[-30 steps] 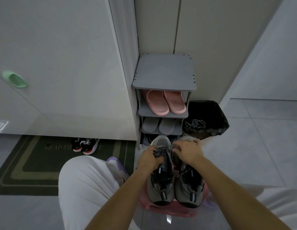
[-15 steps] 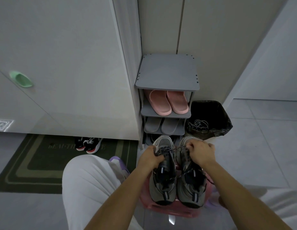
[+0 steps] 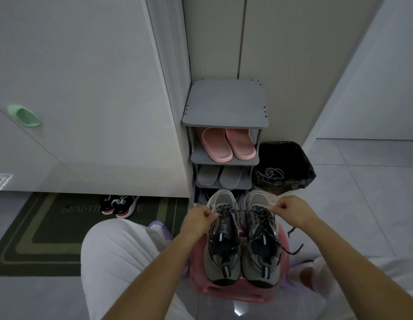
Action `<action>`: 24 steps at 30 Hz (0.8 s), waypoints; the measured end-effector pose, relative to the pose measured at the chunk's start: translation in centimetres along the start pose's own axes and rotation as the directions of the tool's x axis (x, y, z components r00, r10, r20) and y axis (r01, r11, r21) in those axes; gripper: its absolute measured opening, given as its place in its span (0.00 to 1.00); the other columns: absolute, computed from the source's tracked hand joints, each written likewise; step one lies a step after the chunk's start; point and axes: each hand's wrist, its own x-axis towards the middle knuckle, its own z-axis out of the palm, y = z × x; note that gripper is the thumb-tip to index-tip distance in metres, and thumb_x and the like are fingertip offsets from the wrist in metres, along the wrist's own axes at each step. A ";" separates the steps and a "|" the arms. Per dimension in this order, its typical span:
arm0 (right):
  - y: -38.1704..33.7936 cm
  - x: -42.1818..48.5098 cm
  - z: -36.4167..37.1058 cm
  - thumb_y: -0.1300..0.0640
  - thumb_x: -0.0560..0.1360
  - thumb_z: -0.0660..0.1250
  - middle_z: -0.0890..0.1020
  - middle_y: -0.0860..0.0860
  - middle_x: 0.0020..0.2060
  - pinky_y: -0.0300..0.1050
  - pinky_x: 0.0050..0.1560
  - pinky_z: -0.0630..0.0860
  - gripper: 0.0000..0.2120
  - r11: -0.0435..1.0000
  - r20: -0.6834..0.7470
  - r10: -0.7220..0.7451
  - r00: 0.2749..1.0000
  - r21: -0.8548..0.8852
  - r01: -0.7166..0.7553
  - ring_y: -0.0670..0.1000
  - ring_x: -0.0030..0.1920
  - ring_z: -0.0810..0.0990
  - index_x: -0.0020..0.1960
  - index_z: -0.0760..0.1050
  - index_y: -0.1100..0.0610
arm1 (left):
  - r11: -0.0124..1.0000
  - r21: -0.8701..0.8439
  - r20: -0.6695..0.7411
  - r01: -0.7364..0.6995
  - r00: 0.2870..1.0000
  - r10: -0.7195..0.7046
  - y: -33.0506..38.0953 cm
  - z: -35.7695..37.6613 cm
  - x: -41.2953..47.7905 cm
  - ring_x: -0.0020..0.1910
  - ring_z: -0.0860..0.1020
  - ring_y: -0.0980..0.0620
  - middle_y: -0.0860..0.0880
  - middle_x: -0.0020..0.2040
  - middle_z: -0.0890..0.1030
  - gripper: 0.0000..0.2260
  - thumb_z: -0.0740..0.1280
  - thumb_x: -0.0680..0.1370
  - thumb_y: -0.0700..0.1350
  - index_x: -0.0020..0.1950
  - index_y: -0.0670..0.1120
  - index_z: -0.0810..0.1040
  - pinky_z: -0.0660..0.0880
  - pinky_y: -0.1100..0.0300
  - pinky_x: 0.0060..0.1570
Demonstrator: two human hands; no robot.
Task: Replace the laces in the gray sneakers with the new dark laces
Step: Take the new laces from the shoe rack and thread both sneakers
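Gray sneakers [image 3: 218, 271], two of them, stand side by side on a pink stool [image 3: 235, 294], toes pointing away from the person. At the stool's far left, the left hand [image 3: 197, 219] is curled, pinching one end of a dark speckled lace [image 3: 226, 210]. The lace stretches across both shoes to the right hand [image 3: 293, 212], which pinches the other end above the stool's right side. Beyond the stool, one gray shoe rack [image 3: 225, 107] holds two pink slippers [image 3: 228, 144] and two gray slippers [image 3: 220, 176].
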 end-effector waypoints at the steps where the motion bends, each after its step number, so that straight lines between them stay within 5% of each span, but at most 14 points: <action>1: 0.6 0.1 -0.5 0.44 0.74 0.67 0.72 0.52 0.29 0.43 0.33 0.67 0.20 1.000 0.005 0.012 1.000 -0.022 -0.012 0.49 0.31 0.70 0.33 0.70 0.59 | 1.000 0.024 -0.019 -0.003 1.000 0.004 -0.3 -0.3 0.1 0.35 0.71 0.52 0.51 0.31 0.70 0.16 0.67 0.77 0.49 0.31 0.49 0.67 0.67 0.60 0.39; 3: 1.1 0.0 -1.5 0.47 0.75 0.67 0.71 0.53 0.29 0.42 0.31 0.65 0.20 0.999 -0.025 0.022 0.999 0.026 -0.021 0.50 0.30 0.68 0.33 0.70 0.60 | 0.998 0.064 -0.025 0.020 1.000 -0.019 -0.9 -0.8 0.1 0.31 0.70 0.54 0.50 0.30 0.70 0.17 0.66 0.77 0.46 0.30 0.48 0.66 0.66 0.61 0.38; 5: 0.9 -0.2 -2.0 0.54 0.77 0.65 0.71 0.53 0.29 0.40 0.28 0.64 0.14 0.938 -0.035 0.062 0.997 0.343 -0.046 0.50 0.29 0.67 0.38 0.76 0.62 | 0.995 0.092 -0.023 0.039 0.999 -0.037 -1.1 -0.9 0.0 0.36 0.73 0.52 0.49 0.34 0.73 0.13 0.65 0.77 0.44 0.33 0.47 0.70 0.68 0.62 0.40; 7: -0.2 -0.4 -2.1 0.60 0.79 0.61 0.72 0.52 0.29 0.36 0.25 0.63 0.08 0.737 0.031 0.084 0.996 0.671 -0.083 0.48 0.28 0.66 0.47 0.78 0.62 | 0.997 0.076 -0.107 -0.022 0.994 0.030 -0.5 -0.7 -0.1 0.46 0.77 0.50 0.47 0.45 0.79 0.05 0.65 0.77 0.44 0.42 0.46 0.78 0.71 0.61 0.45; 9: -1.9 -0.5 -2.0 0.65 0.79 0.59 0.74 0.52 0.32 0.35 0.26 0.66 0.06 0.570 0.085 0.045 0.995 0.816 -0.095 0.47 0.29 0.68 0.50 0.76 0.61 | 0.990 0.029 -0.171 -0.140 0.975 0.143 1.1 -0.3 -0.5 0.49 0.78 0.52 0.48 0.50 0.80 0.06 0.66 0.77 0.46 0.50 0.45 0.80 0.71 0.63 0.46; 12: -4.8 -1.0 -1.3 0.71 0.76 0.61 0.76 0.55 0.35 0.35 0.26 0.69 0.08 0.461 0.093 -0.036 0.995 0.885 -0.066 0.47 0.31 0.71 0.47 0.73 0.60 | 0.957 -0.121 0.009 -0.265 0.963 0.268 4.9 0.5 -1.6 0.46 0.76 0.56 0.53 0.46 0.78 0.08 0.67 0.76 0.47 0.53 0.45 0.79 0.70 0.65 0.46; 15: -7.1 -1.4 -0.2 0.72 0.74 0.62 0.77 0.55 0.35 0.33 0.26 0.70 0.10 0.447 0.041 -0.064 0.997 0.895 -0.009 0.47 0.30 0.72 0.42 0.71 0.58 | 0.942 -0.236 0.210 -0.237 0.934 0.288 7.8 1.8 -2.8 0.46 0.74 0.56 0.52 0.47 0.77 0.11 0.69 0.76 0.47 0.57 0.45 0.77 0.70 0.65 0.46; 18: -8.0 -1.3 0.7 0.73 0.74 0.63 0.78 0.55 0.34 0.33 0.26 0.70 0.11 0.414 -0.025 -0.054 0.998 0.909 0.045 0.43 0.26 0.74 0.42 0.71 0.58 | 0.928 -0.351 0.213 -0.124 0.955 0.208 8.3 2.4 -2.9 0.38 0.72 0.56 0.52 0.39 0.75 0.02 0.65 0.78 0.44 0.48 0.46 0.75 0.68 0.68 0.36; 22: -7.3 -1.3 0.6 0.72 0.75 0.61 0.80 0.55 0.36 0.34 0.34 0.78 0.10 0.220 -0.017 -0.015 1.000 0.975 0.020 0.45 0.32 0.80 0.44 0.70 0.58 | 0.900 -0.429 0.187 -0.076 0.967 0.171 6.8 1.7 -2.7 0.38 0.75 0.56 0.51 0.40 0.80 0.05 0.62 0.79 0.43 0.44 0.47 0.74 0.72 0.65 0.40; 24: -6.9 -1.3 0.4 0.71 0.76 0.61 0.81 0.54 0.36 0.36 0.37 0.79 0.10 0.196 -0.013 0.025 1.000 0.981 0.007 0.46 0.35 0.81 0.44 0.70 0.58 | 0.878 -0.477 0.210 -0.049 0.963 0.168 6.6 1.0 -2.7 0.34 0.78 0.59 0.50 0.37 0.81 0.08 0.59 0.80 0.40 0.42 0.47 0.72 0.72 0.71 0.34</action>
